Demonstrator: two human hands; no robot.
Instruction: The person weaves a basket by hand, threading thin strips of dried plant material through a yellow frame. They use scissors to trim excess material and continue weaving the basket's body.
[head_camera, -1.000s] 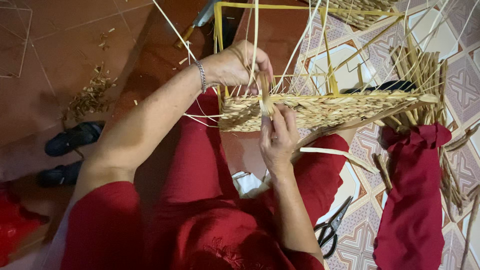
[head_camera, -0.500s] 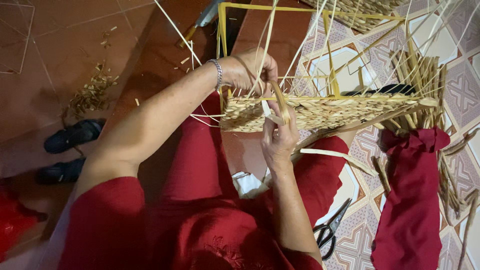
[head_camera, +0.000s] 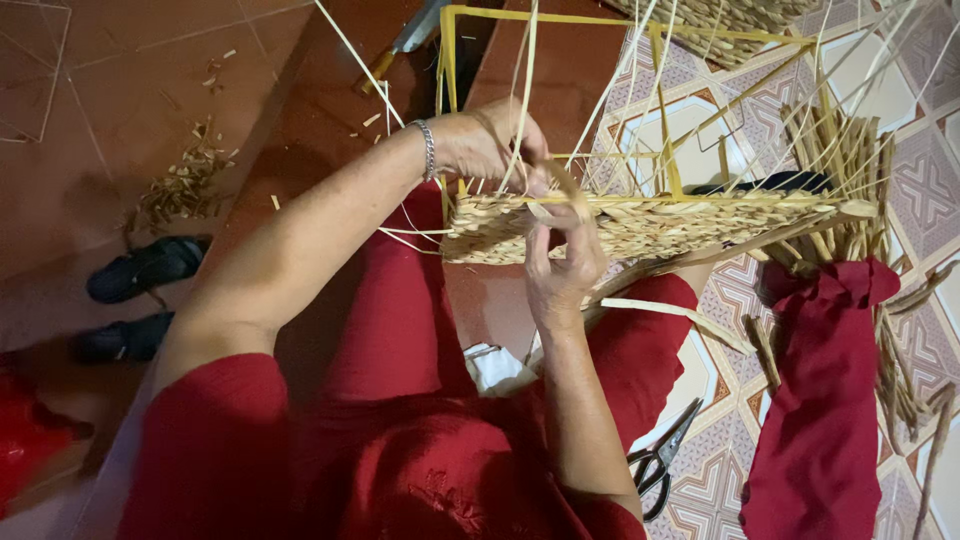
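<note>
Straw-coloured woven rectangular basket wall (head_camera: 640, 225) runs long from nine to three o'clock, left hand (head_camera: 490, 145) and right hand (head_camera: 560, 260) both pinching pale reed strand (head_camera: 560, 190) at its nine-o'clock end.

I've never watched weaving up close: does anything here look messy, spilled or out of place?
Only work litter: dry straw scraps lie scattered on the red floor left of the left hand. Scissors lie open on the patterned tiles by the knee. The half-woven basket looks intact.
</note>
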